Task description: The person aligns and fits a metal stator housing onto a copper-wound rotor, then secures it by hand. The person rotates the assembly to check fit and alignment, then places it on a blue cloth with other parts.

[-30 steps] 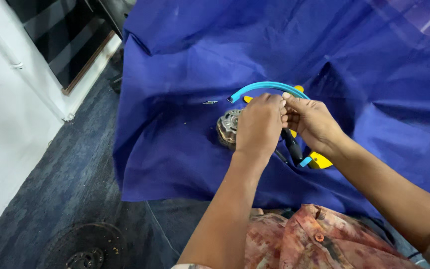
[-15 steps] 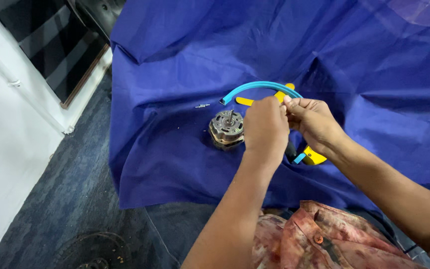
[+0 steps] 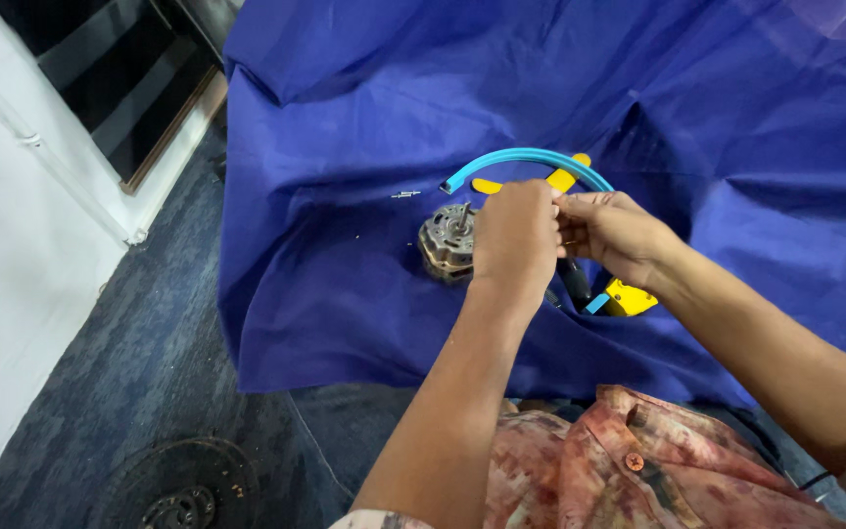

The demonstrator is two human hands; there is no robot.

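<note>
Both hands meet over a small motor on a blue cloth.

The left hand [image 3: 513, 235] and right hand [image 3: 611, 233] pinch their fingers narrowly on the curved blue tube [image 3: 531, 157]; whether it actually joins anything is hidden. The motor [image 3: 446, 241] sits bare beside them, yellow-handled pliers [image 3: 629, 297] lying unused on the blue cloth [image 3: 345, 196].

A deep royal-blue cloth [image 3: 364, 284] fills most of the frame, and on it at the centre lie a bright turquoise curved tube [image 3: 531, 157], yellow tool handles [image 3: 568, 178] and a dull silver-grey motor [image 3: 447, 243] with brownish tones. At the bottom, the shirt [image 3: 619, 470] shows a mottled pattern of faded red, pink and cream. The floor [image 3: 139, 392] at lower left is speckled dark blue-grey, and the wall [image 3: 12, 264] at far left is white.
</note>
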